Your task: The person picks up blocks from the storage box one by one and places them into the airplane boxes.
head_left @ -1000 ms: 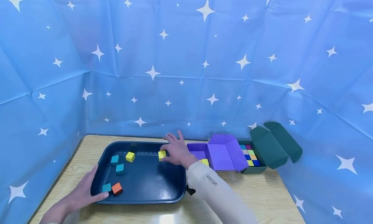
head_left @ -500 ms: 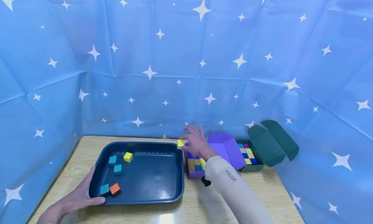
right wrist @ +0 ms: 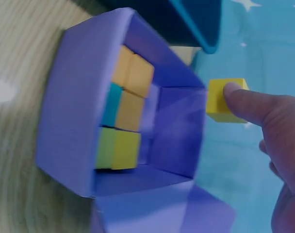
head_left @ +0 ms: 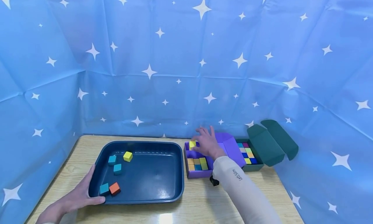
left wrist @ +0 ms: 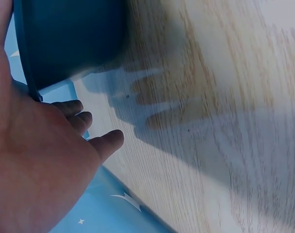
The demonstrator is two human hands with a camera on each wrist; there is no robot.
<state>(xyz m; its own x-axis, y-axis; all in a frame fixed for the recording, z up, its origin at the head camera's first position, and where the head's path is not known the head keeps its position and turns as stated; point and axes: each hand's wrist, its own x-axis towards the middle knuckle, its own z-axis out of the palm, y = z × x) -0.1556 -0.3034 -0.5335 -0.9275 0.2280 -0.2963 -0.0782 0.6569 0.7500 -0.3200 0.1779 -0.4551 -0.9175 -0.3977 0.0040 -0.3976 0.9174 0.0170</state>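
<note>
My right hand (head_left: 207,143) pinches a yellow cube (right wrist: 217,99) between thumb and fingers, above the back of an open purple box (head_left: 199,174). Orange-tan, teal and yellow-green cubes (right wrist: 126,150) fill the front part of that box; bare purple floor shows behind them. My left hand (head_left: 76,192) lies spread at the front left corner of a dark blue tray (head_left: 145,202), touching its rim with the thumb along the front. In the left wrist view the other fingers reach out straight past the tray. Inside the tray are teal cubes (head_left: 117,169), a yellow cube (head_left: 128,156) and an orange cube (head_left: 115,188).
Right of the purple box, a dark green box (head_left: 253,167) with its lid (head_left: 268,146) folded open holds several coloured cubes. The purple lid (head_left: 233,149) lies between the boxes. Behind the wooden table (head_left: 151,214) hangs a blue star-patterned cloth (head_left: 175,55).
My right hand has carried the yellow cube rightward from the tray, over its right rim, to above the purple box. The left hand stays at the tray's corner.
</note>
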